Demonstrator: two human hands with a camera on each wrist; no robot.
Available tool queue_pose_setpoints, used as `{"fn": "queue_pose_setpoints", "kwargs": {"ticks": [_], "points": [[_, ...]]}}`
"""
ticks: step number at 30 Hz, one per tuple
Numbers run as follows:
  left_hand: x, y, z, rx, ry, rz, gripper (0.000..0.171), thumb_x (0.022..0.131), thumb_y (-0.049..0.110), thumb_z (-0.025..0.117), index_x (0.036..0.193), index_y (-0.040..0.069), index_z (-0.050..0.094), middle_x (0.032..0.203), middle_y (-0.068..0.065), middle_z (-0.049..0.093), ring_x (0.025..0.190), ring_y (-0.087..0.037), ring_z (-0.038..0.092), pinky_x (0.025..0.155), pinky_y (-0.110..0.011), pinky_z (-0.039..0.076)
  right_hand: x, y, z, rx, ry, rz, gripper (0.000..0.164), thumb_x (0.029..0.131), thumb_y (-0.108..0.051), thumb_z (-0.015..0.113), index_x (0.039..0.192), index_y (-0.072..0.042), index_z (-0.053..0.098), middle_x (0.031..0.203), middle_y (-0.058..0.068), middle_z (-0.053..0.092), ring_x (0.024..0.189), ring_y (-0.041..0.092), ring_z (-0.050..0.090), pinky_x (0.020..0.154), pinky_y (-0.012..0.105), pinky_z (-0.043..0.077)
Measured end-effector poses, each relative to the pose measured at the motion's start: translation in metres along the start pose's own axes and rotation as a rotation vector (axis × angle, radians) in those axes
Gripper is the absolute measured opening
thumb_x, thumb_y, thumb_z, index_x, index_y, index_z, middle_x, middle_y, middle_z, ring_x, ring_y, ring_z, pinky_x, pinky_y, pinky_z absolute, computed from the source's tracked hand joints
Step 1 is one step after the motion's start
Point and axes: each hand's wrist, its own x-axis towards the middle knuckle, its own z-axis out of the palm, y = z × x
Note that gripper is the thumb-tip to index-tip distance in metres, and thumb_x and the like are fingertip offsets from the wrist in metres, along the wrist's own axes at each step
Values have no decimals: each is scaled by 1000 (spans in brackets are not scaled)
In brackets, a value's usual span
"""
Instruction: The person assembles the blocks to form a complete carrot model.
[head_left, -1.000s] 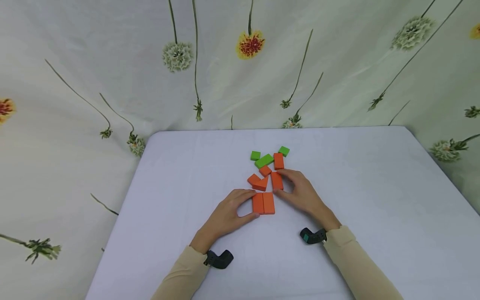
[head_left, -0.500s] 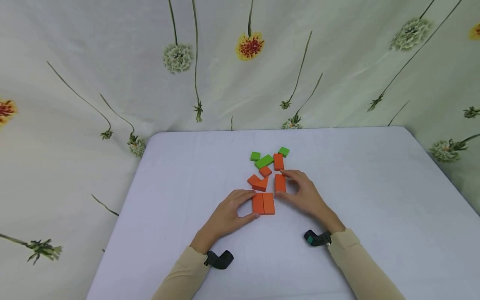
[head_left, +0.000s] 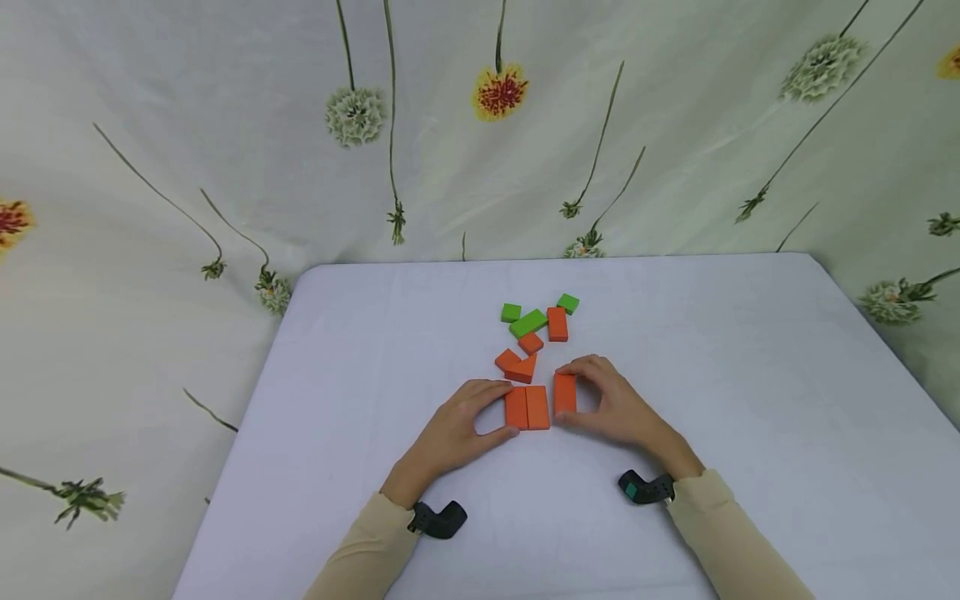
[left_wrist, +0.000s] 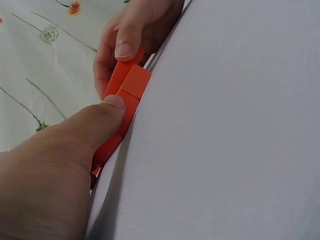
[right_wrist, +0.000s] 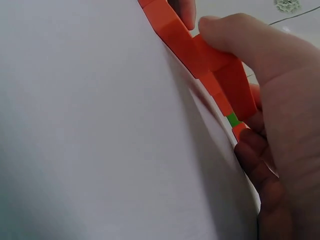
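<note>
Two orange rectangular blocks [head_left: 527, 408] lie side by side on the white table. My left hand [head_left: 457, 425] grips the left one of this pair, fingertips at its far end and thumb at its near end. Just to the right of the pair, my right hand [head_left: 611, 404] holds another orange block [head_left: 566, 393] between thumb and fingertips, with a small gap to the pair in the head view. In the right wrist view the held orange block [right_wrist: 232, 82] is tilted under the thumb. The left wrist view shows the left thumb [left_wrist: 107, 117] pressed on its block's end.
Beyond the hands lie an orange triangular block [head_left: 522, 369], a small orange block [head_left: 531, 342], an upright-lying orange rectangle [head_left: 557, 324], a longer green block [head_left: 528, 322] and two small green blocks [head_left: 511, 312]. A flowered cloth [head_left: 450, 167] hangs behind the table.
My right hand has brought its orange block toward me and slightly right, from beside the triangular block to beside the pair. The left hand and the other blocks have stayed in place.
</note>
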Motion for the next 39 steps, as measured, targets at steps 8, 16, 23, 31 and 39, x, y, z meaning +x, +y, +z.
{"fn": "queue_pose_setpoints", "kwargs": {"ticks": [8, 16, 23, 31, 39], "points": [[0, 0, 1, 2, 1, 3, 62, 89, 35, 82, 143, 12, 61, 142, -4, 62, 134, -20, 55, 111, -37, 50, -4, 1, 5, -60, -42, -55, 56, 80, -37, 89, 129, -24, 65, 132, -1, 59, 127, 22, 51, 106, 52, 52], [1, 0, 0, 14, -5, -2, 63, 90, 36, 82, 144, 11, 61, 145, -4, 59, 137, -20, 53, 113, -37, 49, -4, -1, 6, -118, -45, -58, 58, 79, -41, 89, 131, -24, 67, 135, 0, 60, 128, 21, 52, 105, 51, 53], [2, 0, -1, 10, -13, -21, 63, 90, 36, 81, 144, 11, 61, 146, -4, 59, 138, -21, 52, 114, -37, 48, -3, -2, 6, -140, -38, -86, 60, 80, -40, 89, 132, -22, 68, 134, 1, 61, 126, 22, 53, 104, 50, 54], [2, 0, -1, 11, -3, -19, 63, 91, 35, 81, 145, 12, 60, 145, -4, 60, 137, -21, 53, 114, -38, 47, -2, 0, 8, -152, -24, -104, 61, 79, -40, 90, 134, -22, 68, 132, 0, 61, 125, 20, 54, 103, 48, 55], [2, -1, 0, 8, 9, -8, 62, 91, 34, 80, 145, 11, 60, 145, -4, 61, 136, -21, 53, 114, -38, 48, -2, 0, 9, -171, -13, -107, 63, 79, -39, 90, 135, -21, 67, 132, 2, 61, 125, 21, 54, 103, 48, 55]]}}
